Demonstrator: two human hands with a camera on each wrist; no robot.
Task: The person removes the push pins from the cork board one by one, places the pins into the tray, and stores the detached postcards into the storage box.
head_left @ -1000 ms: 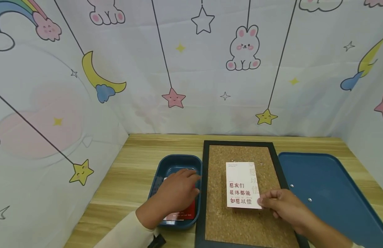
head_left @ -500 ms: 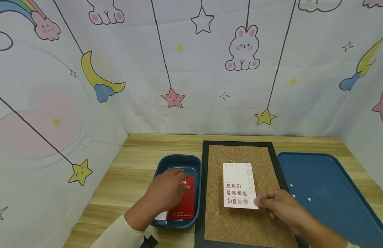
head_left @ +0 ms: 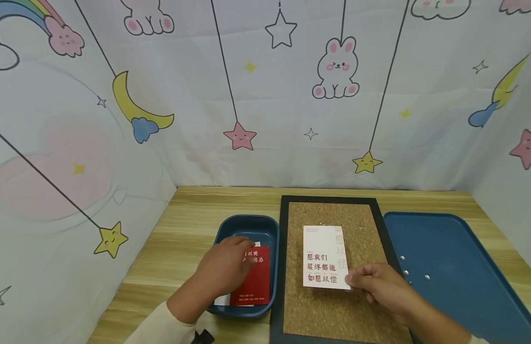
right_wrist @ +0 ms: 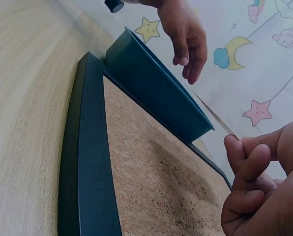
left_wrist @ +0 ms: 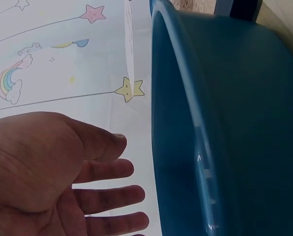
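Observation:
My right hand pinches the lower right corner of a white card with red Chinese lettering. The card is held above a black-framed corkboard; in the right wrist view the card appears as a thin edge between thumb and fingers. Over the blue bin hovers my left hand, holding nothing. Its fingers look fairly straight in the left wrist view. Inside the bin lie a red card and some white ones, partly covered by that hand.
A flat blue tray stands right of the corkboard, with several small shiny round pieces near its left side. Bin and corkboard sit side by side on a wood-grain table. A patterned cloth rises behind.
The white card and my right hand have shifted a little left over the corkboard. My left hand has drawn back left across the bin, uncovering more of the red card.

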